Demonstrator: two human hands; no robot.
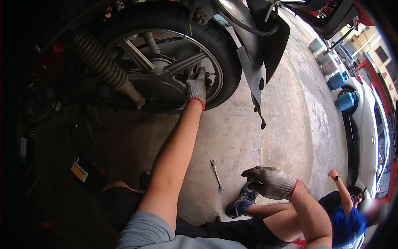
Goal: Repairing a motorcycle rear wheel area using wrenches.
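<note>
A motorcycle wheel (pixel 202 49) with a black tire and silver spokes fills the upper left. My left hand (pixel 196 85), in a grey-white glove with dark fingertips and a red cuff, reaches between the spokes at the rim's inner side. Its fingers are closed near a small metallic piece (pixel 210 74) by the rim; what they grip is hidden. My right hand (pixel 271 182), gloved alike, hangs above my shoe (pixel 241 202) at lower right, its fingers loosely bent and apart with nothing visible in them. On the concrete between my arms lies a wrench (pixel 216 175).
A coil shock absorber (pixel 101 62) stands left of the wheel hub. Dark bodywork (pixel 253 79) hangs down right of the tire. A black box with a yellow label (pixel 79 171) sits at left. Gas cylinders (pixel 345 101), a white car (pixel 365 133) and a person in blue (pixel 348 220) are at right.
</note>
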